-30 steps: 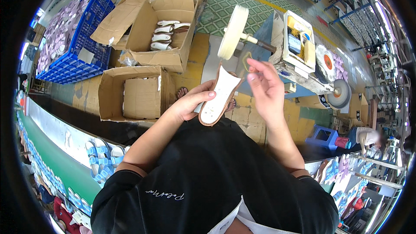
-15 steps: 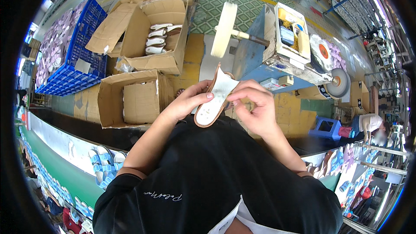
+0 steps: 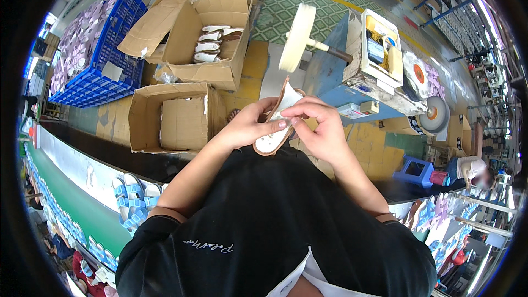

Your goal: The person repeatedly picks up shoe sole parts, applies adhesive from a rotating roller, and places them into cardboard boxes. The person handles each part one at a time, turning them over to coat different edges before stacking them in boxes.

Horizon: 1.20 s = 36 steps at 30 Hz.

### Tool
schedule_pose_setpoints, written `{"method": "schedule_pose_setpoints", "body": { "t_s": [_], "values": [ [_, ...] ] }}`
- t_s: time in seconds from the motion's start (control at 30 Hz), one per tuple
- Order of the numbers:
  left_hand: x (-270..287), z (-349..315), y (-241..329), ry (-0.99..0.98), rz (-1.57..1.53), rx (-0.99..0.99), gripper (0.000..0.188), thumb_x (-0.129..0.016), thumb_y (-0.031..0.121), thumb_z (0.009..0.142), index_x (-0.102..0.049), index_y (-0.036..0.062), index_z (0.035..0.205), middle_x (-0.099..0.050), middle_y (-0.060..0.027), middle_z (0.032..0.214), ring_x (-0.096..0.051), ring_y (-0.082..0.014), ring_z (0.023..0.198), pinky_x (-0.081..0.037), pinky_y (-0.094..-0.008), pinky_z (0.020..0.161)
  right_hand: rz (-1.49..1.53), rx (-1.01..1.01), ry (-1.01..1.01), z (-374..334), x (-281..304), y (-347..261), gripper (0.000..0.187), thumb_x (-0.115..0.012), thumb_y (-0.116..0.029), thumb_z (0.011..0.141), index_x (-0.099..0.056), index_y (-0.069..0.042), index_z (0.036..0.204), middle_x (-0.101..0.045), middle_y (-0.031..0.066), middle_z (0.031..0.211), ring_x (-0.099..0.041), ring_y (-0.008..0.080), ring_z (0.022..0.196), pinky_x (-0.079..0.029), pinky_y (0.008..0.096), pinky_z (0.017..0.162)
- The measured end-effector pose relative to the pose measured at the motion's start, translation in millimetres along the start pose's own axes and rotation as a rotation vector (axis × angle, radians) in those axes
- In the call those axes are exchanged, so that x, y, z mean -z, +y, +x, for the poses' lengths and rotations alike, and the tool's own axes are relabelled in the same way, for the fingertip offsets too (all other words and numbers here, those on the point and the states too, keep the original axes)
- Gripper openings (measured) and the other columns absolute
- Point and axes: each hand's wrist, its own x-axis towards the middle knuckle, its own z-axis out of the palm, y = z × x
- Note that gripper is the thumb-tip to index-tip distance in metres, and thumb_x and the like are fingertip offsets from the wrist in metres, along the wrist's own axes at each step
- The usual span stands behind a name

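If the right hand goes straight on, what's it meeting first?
The right hand would first meet the white sole, which it seems to be touching; beyond that, probably the left hand, though depth is unclear.

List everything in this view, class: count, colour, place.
sole: 1, white and brown, centre
boxes: several, brown, left and right
boxed soles: several, white, in one box
crates: 2, blue, upper left, top right
shoe pieces: many, purple, in left crate
cabinet: 1, blue, ahead right
tray: 1, white, on cabinet
wheels: at least 2, cream and grey, by cabinet
sandals: many, blue, lower left and right
belt: 1, green, lower left
stool: 1, blue, right
co-worker: 1, pale top, far right
shirt: 1, black, bottom
left hand: 1, bare, holding sole
right hand: 1, bare, at sole
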Motion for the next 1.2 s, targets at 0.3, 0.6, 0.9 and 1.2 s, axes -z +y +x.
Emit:
{"method": "schedule_pose_setpoints", "body": {
  "t_s": [0.3,0.6,0.9,1.2],
  "values": [
    [-6,9,-12,0.185,0.202,-0.046,0.063,-0.081,0.02,0.103,-0.059,-0.0106,0.154,-0.077,-0.0227,0.137,-0.076,-0.0244,0.123,-0.058,-0.0393,0.108,-0.259,0.279,0.124,-1,0,-1,0.01,-0.085,0.003,0.088,-0.082,-0.003,0.096,-0.079,0.0105,0.098,-0.079,0.0245,0.1,-0.061,0.037,0.09],
    [20,38,-61,0.595,0.155,-0.081,0.061,-0.082,0.023,0.102,-0.063,-0.0116,0.148,-0.079,-0.0248,0.134,-0.076,-0.0286,0.125,-0.057,-0.0407,0.11,-0.247,0.143,-0.07,-22,-27,-24,0.026,-0.084,0.001,0.091,-0.072,-0.007,0.112,-0.068,0.0084,0.098,-0.071,0.0231,0.095,-0.057,0.0321,0.084],
    [39,28,-70,0.978,0.498,-0.179,0.065,-0.079,0.031,0.103,-0.057,-0.0128,0.145,-0.074,-0.0368,0.129,-0.072,-0.0519,0.126,-0.058,-0.052,0.106,-0.365,-0.408,-0.408,-20,-37,-11,0.032,-0.071,-0.016,0.111,-0.067,-0.006,0.141,-0.071,0.01,0.09,-0.073,0.0261,0.076,-0.057,0.0414,0.074],
    [27,-14,-33,0.017,1.235,-0.232,0.076,-0.073,0.033,0.105,-0.043,-0.0011,0.165,-0.066,-0.0314,0.146,-0.069,-0.05,0.127,-0.057,-0.0582,0.108,0.224,-0.336,-0.088,17,-14,24,0.022,-0.067,-0.021,0.117,-0.081,-0.005,0.124,-0.07,-0.0023,0.087,-0.059,0.0102,0.07,-0.048,0.0276,0.065]
  ]
}}
